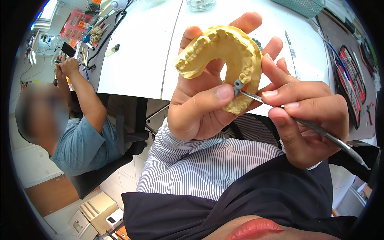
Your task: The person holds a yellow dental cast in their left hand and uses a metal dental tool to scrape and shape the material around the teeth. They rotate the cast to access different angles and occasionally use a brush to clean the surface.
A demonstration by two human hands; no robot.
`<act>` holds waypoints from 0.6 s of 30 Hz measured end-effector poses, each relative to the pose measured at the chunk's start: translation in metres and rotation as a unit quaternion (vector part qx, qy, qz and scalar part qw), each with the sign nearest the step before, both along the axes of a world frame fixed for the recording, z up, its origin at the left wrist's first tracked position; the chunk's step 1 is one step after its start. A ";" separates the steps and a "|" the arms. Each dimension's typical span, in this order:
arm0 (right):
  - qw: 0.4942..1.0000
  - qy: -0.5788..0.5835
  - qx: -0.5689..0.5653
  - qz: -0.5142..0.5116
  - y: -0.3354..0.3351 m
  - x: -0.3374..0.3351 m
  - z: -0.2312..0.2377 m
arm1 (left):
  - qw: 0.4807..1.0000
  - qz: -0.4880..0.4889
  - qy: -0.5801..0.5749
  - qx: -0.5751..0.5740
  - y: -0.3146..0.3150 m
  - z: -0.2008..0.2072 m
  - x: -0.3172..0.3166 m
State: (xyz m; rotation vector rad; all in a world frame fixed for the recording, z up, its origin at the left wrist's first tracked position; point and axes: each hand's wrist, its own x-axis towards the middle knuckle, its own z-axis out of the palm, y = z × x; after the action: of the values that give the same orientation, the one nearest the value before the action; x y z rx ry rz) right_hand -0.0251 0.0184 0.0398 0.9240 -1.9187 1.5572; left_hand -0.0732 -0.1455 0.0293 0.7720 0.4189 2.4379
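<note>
A yellow plaster dental cast [236,44], shaped like a horseshoe with a row of teeth, is held up above the table's near edge. My left hand [190,106] grips it from beneath, the thumb pressed beside a small grey tooth-shaped piece [239,84] with a hole in it. That piece sits on the cast near the end of its right arm. Pinched in my right hand [316,106] is a slim metal dental carver [320,130]. Its fine tip touches or nearly touches the grey piece; I cannot tell which. The left fingertips show behind the cast.
On the white table [134,70] lies a thin scalpel-like tool [291,49]. A glass jar [201,4] and teal basket [302,6] stand at the back. An unfolded tool case [347,76] and red pliers [370,113] lie right. A co-worker [86,140] sits at left.
</note>
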 end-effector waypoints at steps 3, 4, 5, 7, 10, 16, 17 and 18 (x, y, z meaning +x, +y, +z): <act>1.000 0.013 0.019 0.004 0.000 -0.001 0.001 | 1.000 -0.007 0.009 0.007 0.000 -0.001 0.000; 1.000 0.015 0.026 0.004 0.001 -0.001 0.001 | 1.000 -0.001 0.014 -0.002 0.000 -0.002 0.000; 0.999 0.017 0.032 0.004 0.001 -0.001 0.001 | 1.000 0.005 0.019 -0.011 0.000 -0.002 0.000; 0.999 0.013 0.039 -0.001 0.002 0.002 0.002 | 0.999 0.016 0.017 -0.032 0.000 0.000 0.004; 1.000 0.009 0.029 0.001 0.005 0.007 0.001 | 1.000 0.006 0.002 -0.021 0.002 -0.002 0.007; 0.999 0.009 -0.036 0.006 0.003 0.009 -0.010 | 1.000 0.010 -0.005 -0.007 0.006 -0.004 0.012; 1.000 0.004 -0.025 0.002 -0.002 0.003 -0.005 | 1.000 0.014 -0.005 -0.004 0.001 -0.001 0.006; 1.000 0.005 -0.010 -0.003 -0.004 0.000 -0.001 | 1.000 0.018 -0.001 -0.012 -0.001 0.000 0.003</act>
State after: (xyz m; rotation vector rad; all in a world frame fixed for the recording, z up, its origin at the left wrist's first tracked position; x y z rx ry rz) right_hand -0.0252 0.0147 0.0384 0.9153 -1.8949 1.5632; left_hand -0.0704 -0.1464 0.0295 0.7590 0.4646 2.4623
